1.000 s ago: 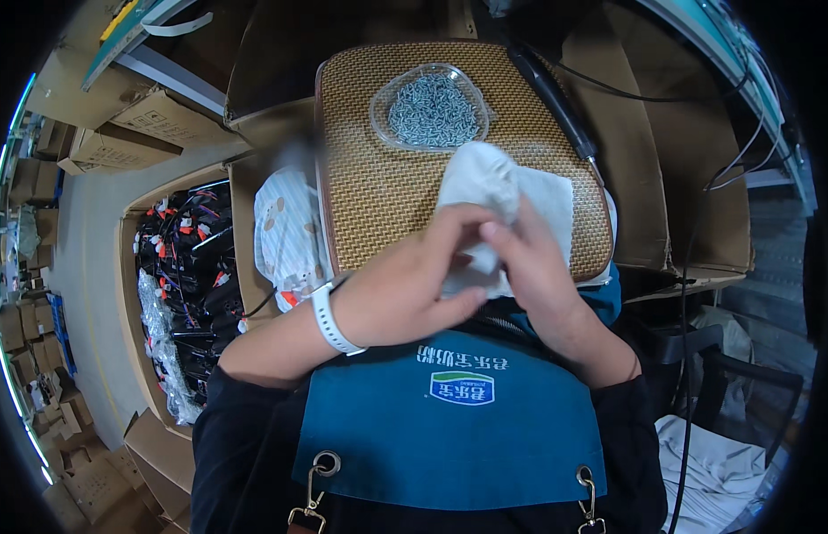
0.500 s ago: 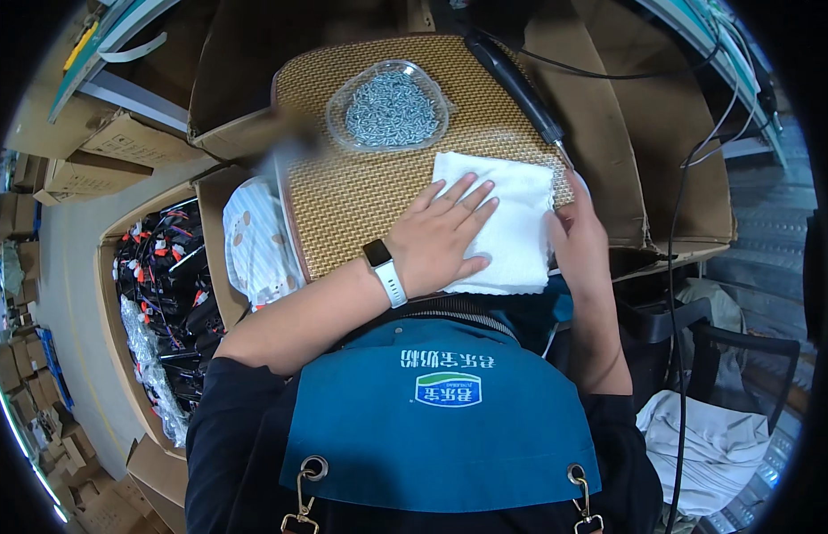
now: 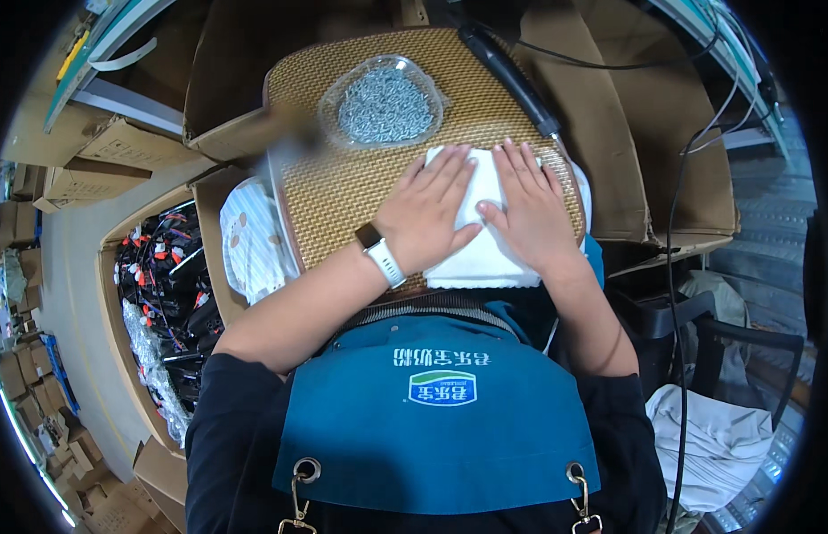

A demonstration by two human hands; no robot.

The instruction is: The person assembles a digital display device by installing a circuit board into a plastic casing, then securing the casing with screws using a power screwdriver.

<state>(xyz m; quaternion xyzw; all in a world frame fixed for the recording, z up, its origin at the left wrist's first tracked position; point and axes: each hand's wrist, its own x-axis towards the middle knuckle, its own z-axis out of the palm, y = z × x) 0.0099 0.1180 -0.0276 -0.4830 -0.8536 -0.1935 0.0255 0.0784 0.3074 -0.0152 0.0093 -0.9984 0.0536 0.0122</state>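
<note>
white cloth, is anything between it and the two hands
Nothing visible. The left hand and the right hand both lie flat, directly on the white cloth, which rests on the woven mat.

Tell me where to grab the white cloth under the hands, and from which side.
Probably pinch the white cloth at its near edge, coming from the person's side: it lies flat on the woven mat, and the left hand and right hand cover its middle.

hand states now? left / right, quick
Left hand: open, fingers spread, pressed flat on the white folded cloth; grips nothing.
Right hand: open, flat on the same cloth; grips nothing.
</note>
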